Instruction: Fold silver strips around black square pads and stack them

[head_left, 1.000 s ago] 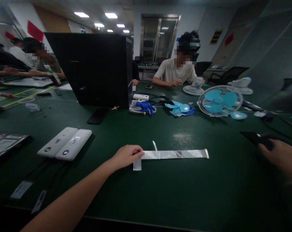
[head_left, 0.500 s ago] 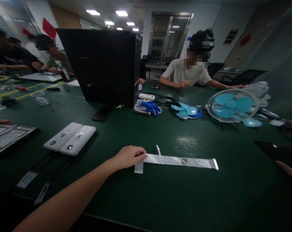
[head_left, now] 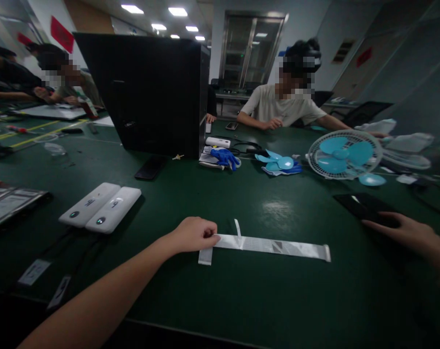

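At the bend of a flat ribbon cable (head_left: 263, 244), my left hand (head_left: 192, 235) is closed in a pinch. The silvery-white cable lies stretched to the right across the green table, with a connector at its far end. A short folded piece hangs below my fingers, and a thin strip sticks up near them. To the right, my right hand (head_left: 411, 235) grips a dark flat panel (head_left: 356, 206) by its near side. The panel is above or on the table, apart from the cable; its lower part fades into shadow.
Two white power banks (head_left: 114, 208) with cords lie on the left, beside a metal-edged device (head_left: 16, 203). Farther back stand a large black case (head_left: 143, 97), a phone (head_left: 151, 168), blue gloves (head_left: 225, 157), blue fan blades (head_left: 278, 162) and a fan cage (head_left: 345, 154). A co-worker (head_left: 278, 104) sits opposite.
My right hand has come in from the right edge, bringing the dark panel leftward toward the cable. My left hand stays on the cable. The co-worker's fan parts at the right have shifted.
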Demonstrator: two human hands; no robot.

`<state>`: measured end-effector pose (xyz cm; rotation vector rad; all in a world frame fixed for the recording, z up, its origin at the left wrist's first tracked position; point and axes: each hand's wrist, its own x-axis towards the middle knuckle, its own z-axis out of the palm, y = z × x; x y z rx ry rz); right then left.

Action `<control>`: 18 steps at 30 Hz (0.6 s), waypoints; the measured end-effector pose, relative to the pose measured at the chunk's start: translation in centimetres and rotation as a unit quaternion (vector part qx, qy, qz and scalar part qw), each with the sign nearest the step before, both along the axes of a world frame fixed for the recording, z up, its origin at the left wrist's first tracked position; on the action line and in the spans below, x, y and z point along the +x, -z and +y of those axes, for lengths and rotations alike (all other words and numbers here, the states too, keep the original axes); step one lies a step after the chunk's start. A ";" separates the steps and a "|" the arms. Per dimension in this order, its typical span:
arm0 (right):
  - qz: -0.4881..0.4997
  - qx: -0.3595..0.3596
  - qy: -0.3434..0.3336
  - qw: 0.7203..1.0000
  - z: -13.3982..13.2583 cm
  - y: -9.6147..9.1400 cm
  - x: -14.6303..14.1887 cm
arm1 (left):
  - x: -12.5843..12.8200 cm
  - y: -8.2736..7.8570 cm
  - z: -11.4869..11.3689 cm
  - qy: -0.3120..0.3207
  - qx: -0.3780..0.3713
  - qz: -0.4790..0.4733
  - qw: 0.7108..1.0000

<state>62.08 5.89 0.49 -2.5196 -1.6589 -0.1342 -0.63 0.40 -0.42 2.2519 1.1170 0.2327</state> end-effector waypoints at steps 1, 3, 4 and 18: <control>0.026 -0.047 0.005 0.999 0.2 -0.4 -2.6 | 0.0 0.0 0.0 0.001 0.006 0.004 1.000; 0.033 -0.066 -0.061 0.995 0.7 -0.8 -7.4 | 0.0 0.0 -0.1 0.007 0.017 0.010 1.000; 0.037 -0.069 -0.096 0.992 0.9 -0.9 -9.6 | 0.0 0.0 -0.1 0.011 0.022 0.012 1.000; 0.143 -0.056 -0.530 0.834 -2.5 -0.6 -34.5 | -0.1 -1.2 -1.4 0.139 0.151 0.019 0.979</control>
